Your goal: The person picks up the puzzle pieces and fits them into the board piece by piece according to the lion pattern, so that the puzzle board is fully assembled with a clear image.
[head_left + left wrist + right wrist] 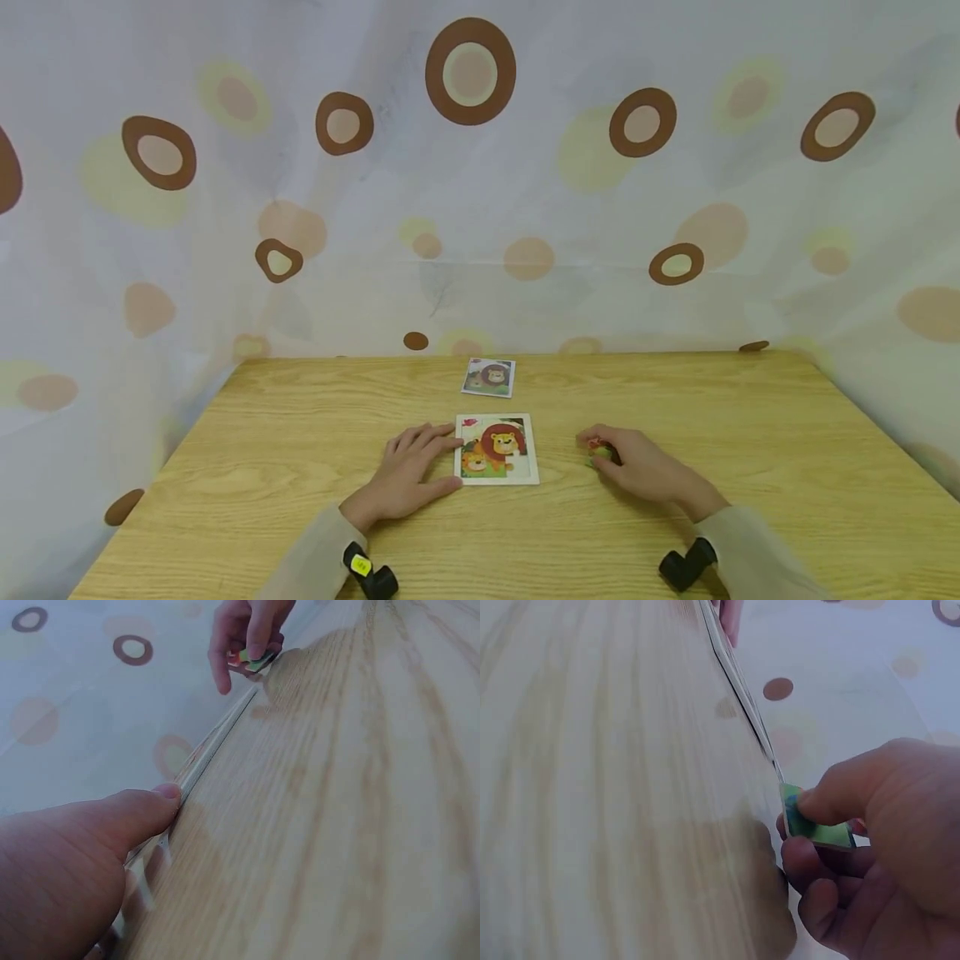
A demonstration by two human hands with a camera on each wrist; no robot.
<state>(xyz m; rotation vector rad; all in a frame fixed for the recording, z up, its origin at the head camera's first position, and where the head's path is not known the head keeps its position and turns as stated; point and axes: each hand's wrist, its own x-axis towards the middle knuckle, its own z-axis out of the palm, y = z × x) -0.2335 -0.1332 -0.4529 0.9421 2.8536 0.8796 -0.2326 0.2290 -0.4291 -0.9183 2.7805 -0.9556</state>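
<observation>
A lion jigsaw puzzle (pixel 495 442) lies in its white frame (pixel 534 467) on the table, with a white gap at its lower right. My left hand (pixel 408 479) rests at the frame's left side, fingers spread, thumb at the near left corner. In the left wrist view the thumb (pixel 146 810) touches the frame's edge. To the right of the frame, my right hand (pixel 637 467) pinches a green puzzle piece (pixel 821 834) with a bit of red, raised over the table. The fingers hide part of it.
Behind the puzzle lies a picture card (pixel 488 378) with the same lion image. The wooden table (pixel 300 417) ends at a spotted curtain (pixel 480 183) at the back and sides. A small black camera (pixel 686 567) is strapped to each wrist.
</observation>
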